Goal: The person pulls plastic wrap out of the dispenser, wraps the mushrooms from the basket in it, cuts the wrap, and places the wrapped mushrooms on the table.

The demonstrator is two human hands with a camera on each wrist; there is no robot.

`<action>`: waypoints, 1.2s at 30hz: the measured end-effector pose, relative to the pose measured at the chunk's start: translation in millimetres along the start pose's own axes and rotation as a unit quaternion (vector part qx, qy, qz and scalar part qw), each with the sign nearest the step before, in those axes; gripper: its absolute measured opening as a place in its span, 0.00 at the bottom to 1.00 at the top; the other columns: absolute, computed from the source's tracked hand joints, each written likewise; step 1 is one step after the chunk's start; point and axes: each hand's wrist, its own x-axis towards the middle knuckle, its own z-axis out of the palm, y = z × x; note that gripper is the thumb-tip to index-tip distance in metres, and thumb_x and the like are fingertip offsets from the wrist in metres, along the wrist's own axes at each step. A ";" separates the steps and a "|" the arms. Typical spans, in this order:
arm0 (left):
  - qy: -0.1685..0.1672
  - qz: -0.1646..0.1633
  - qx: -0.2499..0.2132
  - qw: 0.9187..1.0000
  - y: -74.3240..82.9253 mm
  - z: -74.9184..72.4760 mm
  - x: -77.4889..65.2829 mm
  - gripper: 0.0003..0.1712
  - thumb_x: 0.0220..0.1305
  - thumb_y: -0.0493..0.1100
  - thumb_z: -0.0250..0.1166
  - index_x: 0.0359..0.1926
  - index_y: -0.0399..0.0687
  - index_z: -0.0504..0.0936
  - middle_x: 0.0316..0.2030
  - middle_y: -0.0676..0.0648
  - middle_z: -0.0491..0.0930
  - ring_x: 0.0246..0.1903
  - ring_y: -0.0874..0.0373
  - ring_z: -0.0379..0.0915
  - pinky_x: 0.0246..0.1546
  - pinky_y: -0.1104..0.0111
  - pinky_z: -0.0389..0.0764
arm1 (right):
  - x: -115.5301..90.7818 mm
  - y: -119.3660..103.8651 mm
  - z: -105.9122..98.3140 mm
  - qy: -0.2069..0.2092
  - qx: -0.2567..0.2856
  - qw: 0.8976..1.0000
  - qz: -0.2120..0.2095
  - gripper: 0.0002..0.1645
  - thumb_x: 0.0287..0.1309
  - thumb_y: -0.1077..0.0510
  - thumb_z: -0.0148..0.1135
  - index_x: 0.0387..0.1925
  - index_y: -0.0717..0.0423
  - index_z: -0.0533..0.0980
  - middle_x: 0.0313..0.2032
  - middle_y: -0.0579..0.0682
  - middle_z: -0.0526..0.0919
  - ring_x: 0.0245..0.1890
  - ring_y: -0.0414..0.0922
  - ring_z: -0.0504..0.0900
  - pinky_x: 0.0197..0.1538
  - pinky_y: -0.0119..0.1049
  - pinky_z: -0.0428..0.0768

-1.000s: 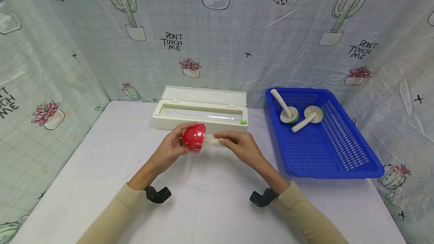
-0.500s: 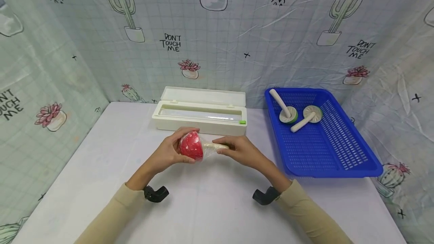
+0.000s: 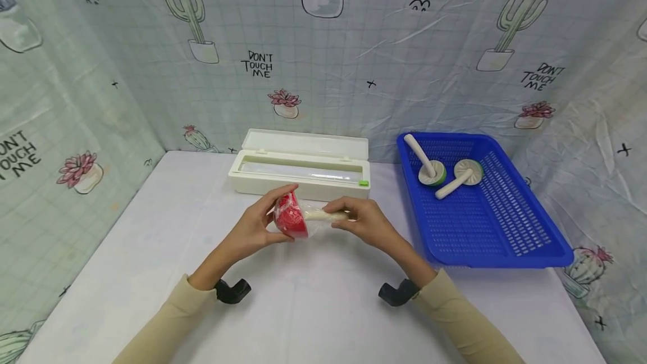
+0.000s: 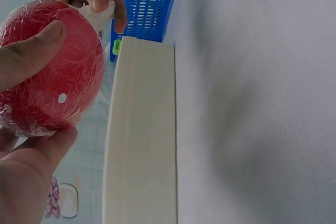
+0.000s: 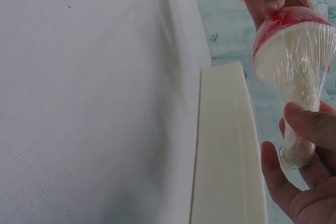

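A toy mushroom (image 3: 291, 215) with a red, white-spotted cap and a pale stem is wrapped in clear plastic film (image 5: 302, 61). It is held sideways above the white table, cap to the left. My left hand (image 3: 256, 222) grips the cap between thumb and fingers; in the left wrist view the thumb lies across the red top. My right hand (image 3: 361, 219) pinches the stem near its end. Film stretches from the cap's rim down along the stem in the right wrist view.
Behind the hands stands a white cling film dispenser (image 3: 298, 187), lid raised, with a green slider (image 3: 363, 183) at its right end. To the right, a blue basket (image 3: 485, 257) holds two mushrooms (image 3: 431, 173) with pale undersides and green edges. A printed curtain surrounds the white table (image 3: 303, 308).
The mushroom has turned in my hands and come slightly nearer. My right hand has shifted a little outward toward the stem's end, and my left fingers have spread wider around the cap.
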 end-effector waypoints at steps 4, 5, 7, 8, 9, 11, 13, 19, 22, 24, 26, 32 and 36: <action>0.009 0.020 0.014 1.000 2.4 2.1 0.8 0.59 0.41 0.23 0.80 0.74 0.45 0.62 0.73 0.44 0.64 0.70 0.48 0.63 0.65 0.66 0.72 | 0.3 0.0 0.0 0.007 0.020 1.000 0.004 0.18 0.56 0.69 0.72 0.49 0.57 0.84 0.50 0.52 0.87 0.52 0.49 0.85 0.51 0.36 0.85; 0.010 0.027 0.018 0.999 2.5 2.4 0.8 0.59 0.41 0.23 0.80 0.74 0.45 0.62 0.73 0.44 0.64 0.70 0.48 0.63 0.65 0.66 0.71 | 0.5 -0.4 0.0 0.008 0.023 1.000 0.004 0.18 0.56 0.69 0.72 0.49 0.57 0.84 0.50 0.52 0.87 0.52 0.49 0.85 0.51 0.36 0.85; 0.010 0.043 0.022 0.999 2.2 2.8 1.2 0.56 0.42 0.22 0.79 0.71 0.44 0.62 0.73 0.43 0.64 0.71 0.48 0.62 0.66 0.68 0.70 | 0.5 -1.1 0.1 0.010 0.026 1.000 0.005 0.18 0.55 0.70 0.72 0.48 0.57 0.84 0.50 0.52 0.87 0.51 0.49 0.85 0.51 0.37 0.85; 0.009 0.049 0.024 0.998 1.9 3.1 1.4 0.54 0.42 0.22 0.79 0.69 0.43 0.63 0.73 0.43 0.65 0.72 0.48 0.61 0.67 0.68 0.69 | 0.5 -1.3 0.3 0.011 0.026 1.000 0.006 0.18 0.55 0.70 0.72 0.48 0.57 0.84 0.50 0.52 0.87 0.51 0.49 0.85 0.51 0.37 0.85; 0.008 0.056 0.029 0.998 2.1 3.4 1.5 0.51 0.43 0.23 0.79 0.67 0.42 0.63 0.73 0.42 0.65 0.72 0.48 0.61 0.67 0.69 0.69 | 0.4 -1.5 0.4 0.012 0.026 1.000 0.007 0.18 0.55 0.70 0.73 0.48 0.57 0.84 0.50 0.52 0.87 0.51 0.49 0.85 0.51 0.37 0.85; 0.004 0.063 0.041 0.997 2.5 4.0 2.0 0.47 0.45 0.23 0.79 0.63 0.42 0.62 0.73 0.42 0.65 0.72 0.48 0.61 0.67 0.69 0.68 | 0.5 -1.4 0.9 0.014 0.023 1.000 0.009 0.18 0.54 0.71 0.73 0.47 0.57 0.84 0.50 0.53 0.87 0.51 0.50 0.85 0.50 0.37 0.85; 0.003 0.065 0.053 0.996 3.7 4.9 2.3 0.46 0.45 0.24 0.79 0.61 0.43 0.63 0.73 0.43 0.65 0.73 0.48 0.60 0.67 0.66 0.69 | 0.6 -1.0 1.4 0.017 0.019 1.000 0.011 0.18 0.53 0.72 0.73 0.46 0.57 0.84 0.49 0.53 0.86 0.50 0.50 0.85 0.50 0.38 0.85; 0.012 0.074 0.093 0.993 5.1 6.0 2.0 0.48 0.43 0.21 0.78 0.64 0.48 0.67 0.73 0.42 0.60 0.72 0.41 0.59 0.62 0.46 0.74 | 0.3 1.8 3.1 0.052 -0.001 0.999 0.001 0.18 0.50 0.74 0.74 0.41 0.56 0.83 0.48 0.52 0.87 0.50 0.49 0.85 0.48 0.37 0.86; 0.007 0.088 0.076 0.993 3.0 6.1 0.8 0.45 0.45 0.18 0.76 0.63 0.45 0.69 0.71 0.39 0.60 0.69 0.40 0.61 0.58 0.47 0.78 | 0.1 2.6 2.8 0.077 -0.009 0.997 0.001 0.17 0.49 0.75 0.74 0.39 0.57 0.83 0.47 0.51 0.87 0.50 0.48 0.85 0.48 0.36 0.86; 0.001 0.096 0.061 0.994 2.5 6.6 -0.4 0.44 0.46 0.17 0.74 0.63 0.43 0.70 0.70 0.37 0.61 0.68 0.41 0.63 0.55 0.50 0.81 | -0.1 3.2 2.7 0.086 -0.009 0.996 0.005 0.18 0.48 0.76 0.74 0.38 0.57 0.83 0.46 0.51 0.87 0.50 0.48 0.85 0.48 0.35 0.86; -0.003 0.101 0.053 0.993 3.1 7.2 -1.2 0.43 0.47 0.18 0.74 0.64 0.43 0.71 0.70 0.36 0.62 0.68 0.42 0.63 0.55 0.52 0.82 | 0.0 3.8 2.9 0.089 -0.005 0.996 0.006 0.18 0.48 0.77 0.74 0.38 0.58 0.82 0.46 0.52 0.87 0.49 0.49 0.85 0.48 0.35 0.86; 0.004 0.115 0.097 0.989 10.2 8.3 -1.9 0.39 0.49 0.24 0.77 0.62 0.50 0.78 0.70 0.40 0.65 0.67 0.45 0.65 0.59 0.62 0.79 | 0.4 2.8 3.6 0.087 0.002 0.996 0.023 0.17 0.49 0.76 0.74 0.38 0.56 0.82 0.46 0.51 0.86 0.49 0.49 0.85 0.48 0.36 0.86; 0.002 0.115 0.125 0.985 14.2 9.0 -2.4 0.37 0.52 0.27 0.76 0.62 0.56 0.80 0.72 0.43 0.64 0.67 0.46 0.65 0.63 0.66 0.75 | 0.4 0.9 3.8 0.084 0.002 0.996 0.033 0.17 0.50 0.75 0.74 0.38 0.56 0.81 0.46 0.51 0.86 0.49 0.49 0.85 0.48 0.36 0.86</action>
